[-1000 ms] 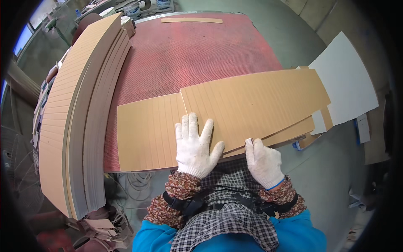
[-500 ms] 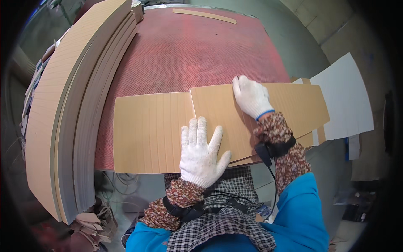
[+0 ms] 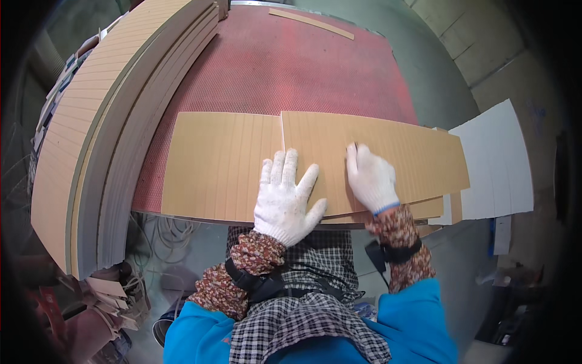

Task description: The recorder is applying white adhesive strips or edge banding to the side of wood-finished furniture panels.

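Note:
Two wood-grain panels lie overlapping at the near side of the work table. The right panel (image 3: pixel 418 155) rests partly over the left panel (image 3: pixel 221 164), its pale end edge making a line across. My left hand (image 3: pixel 285 200), in a white knit glove, presses flat with fingers spread beside that line, near the front edge. My right hand (image 3: pixel 371 178), gloved too, is closed in a pinch over the middle of the right panel. A small dark tip shows at its fingers; the rest of what it holds is hidden.
A tall stack of wood-grain boards (image 3: pixel 91 121) stands at the left on the red textured table top (image 3: pixel 303 67). A thin strip (image 3: pixel 312 23) lies at the far edge. White sheet material (image 3: pixel 497 164) sticks out at right. Cables (image 3: pixel 170 236) and offcuts (image 3: pixel 106 291) lie below.
My right hand has come toward me from the right panel's far edge to its middle, still pinched. My left hand stays flat by the overlap. The whole view has shifted slightly.

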Action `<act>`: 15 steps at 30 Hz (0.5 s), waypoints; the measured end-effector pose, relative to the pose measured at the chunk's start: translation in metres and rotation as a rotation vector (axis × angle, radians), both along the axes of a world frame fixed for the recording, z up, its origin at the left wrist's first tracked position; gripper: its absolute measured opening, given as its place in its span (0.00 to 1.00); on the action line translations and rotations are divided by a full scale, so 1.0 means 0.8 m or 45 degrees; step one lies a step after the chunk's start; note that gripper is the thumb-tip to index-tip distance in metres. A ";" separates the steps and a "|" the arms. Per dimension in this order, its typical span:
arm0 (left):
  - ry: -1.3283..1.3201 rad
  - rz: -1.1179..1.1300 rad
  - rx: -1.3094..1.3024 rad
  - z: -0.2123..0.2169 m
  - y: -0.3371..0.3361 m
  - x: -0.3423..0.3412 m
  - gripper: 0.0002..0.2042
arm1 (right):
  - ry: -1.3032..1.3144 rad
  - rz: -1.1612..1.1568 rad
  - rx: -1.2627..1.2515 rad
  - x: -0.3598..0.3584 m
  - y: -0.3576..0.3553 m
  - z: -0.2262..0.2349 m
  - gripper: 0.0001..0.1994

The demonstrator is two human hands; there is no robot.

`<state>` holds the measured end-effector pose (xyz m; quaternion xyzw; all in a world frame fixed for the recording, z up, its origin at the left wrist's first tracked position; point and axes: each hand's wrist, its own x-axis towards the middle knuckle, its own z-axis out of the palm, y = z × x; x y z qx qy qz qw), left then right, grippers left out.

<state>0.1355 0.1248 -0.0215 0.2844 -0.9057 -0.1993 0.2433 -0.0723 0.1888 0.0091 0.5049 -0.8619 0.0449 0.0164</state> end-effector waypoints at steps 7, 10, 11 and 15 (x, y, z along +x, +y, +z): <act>0.009 0.018 -0.008 -0.003 0.001 -0.001 0.33 | -0.062 -0.010 -0.057 0.085 0.131 0.014 0.14; 0.003 0.020 -0.005 -0.003 0.000 -0.001 0.33 | -0.109 -0.005 -0.005 0.099 0.143 0.017 0.14; 0.018 0.018 -0.005 -0.003 0.000 0.000 0.32 | -0.130 -0.045 -0.082 0.103 0.142 0.017 0.14; 0.037 0.010 0.003 0.000 0.000 0.001 0.32 | -0.180 -0.092 -0.136 0.107 0.127 0.016 0.14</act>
